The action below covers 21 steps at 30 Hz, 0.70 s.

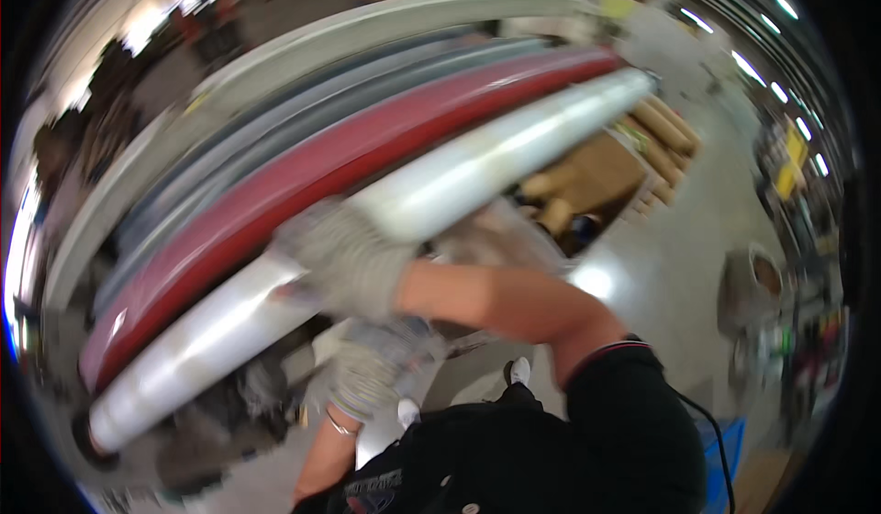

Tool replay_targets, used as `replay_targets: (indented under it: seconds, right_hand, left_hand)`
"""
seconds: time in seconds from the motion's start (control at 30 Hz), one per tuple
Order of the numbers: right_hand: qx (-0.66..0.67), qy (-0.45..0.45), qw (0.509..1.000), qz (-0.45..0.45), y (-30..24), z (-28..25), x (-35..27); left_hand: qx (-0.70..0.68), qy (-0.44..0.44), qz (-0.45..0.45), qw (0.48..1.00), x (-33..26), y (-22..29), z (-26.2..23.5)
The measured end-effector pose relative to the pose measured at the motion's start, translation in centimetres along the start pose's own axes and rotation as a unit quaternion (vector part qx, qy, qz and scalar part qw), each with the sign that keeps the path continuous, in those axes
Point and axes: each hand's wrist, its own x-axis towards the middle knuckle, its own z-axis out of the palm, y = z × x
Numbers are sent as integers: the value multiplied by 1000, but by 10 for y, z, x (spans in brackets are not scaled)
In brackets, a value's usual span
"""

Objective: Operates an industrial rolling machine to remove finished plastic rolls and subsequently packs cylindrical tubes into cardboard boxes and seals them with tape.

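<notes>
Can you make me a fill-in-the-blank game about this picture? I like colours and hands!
1. The right hand and the left hand are both wearing ____.
2. The glossy roll lying right next to the shiny white roll has the colour ____.
3. A bracelet shows on the person's ____ wrist.
4. The person's shirt is mostly the colour ____.

Missing words: gloves; red; left; black.

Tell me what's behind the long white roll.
Behind the white roll lie a red roll, grey rolls and a pale beam. The red roll's underside is hidden, and the right hand covers part of the white roll.
</notes>
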Motion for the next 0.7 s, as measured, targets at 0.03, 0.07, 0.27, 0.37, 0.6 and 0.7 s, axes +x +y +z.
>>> replay_targets:
  seconds: [0.03,0.07,0.27,0.37,0.6,0.7]
  right_hand:
    - [-46,-38,998,-6,4,0,1]
    - [-86,-80,993,-15,16,-8,-6]
    - [-222,27,959,175,231,-158,-148]
    - [-348,93,907,218,356,-242,-225]
    - [-306,356,855,217,553,-310,-334]
    - [-289,335,879,180,582,-338,-337]
  left_hand:
    - [-93,-25,62,993,16,26,25]
    - [-182,-55,113,975,31,48,44]
    - [-531,120,-248,801,134,65,53]
    - [-717,468,-89,509,170,63,34]
    - [-518,733,-220,384,277,86,29]
    - [-530,719,-184,410,289,102,43]
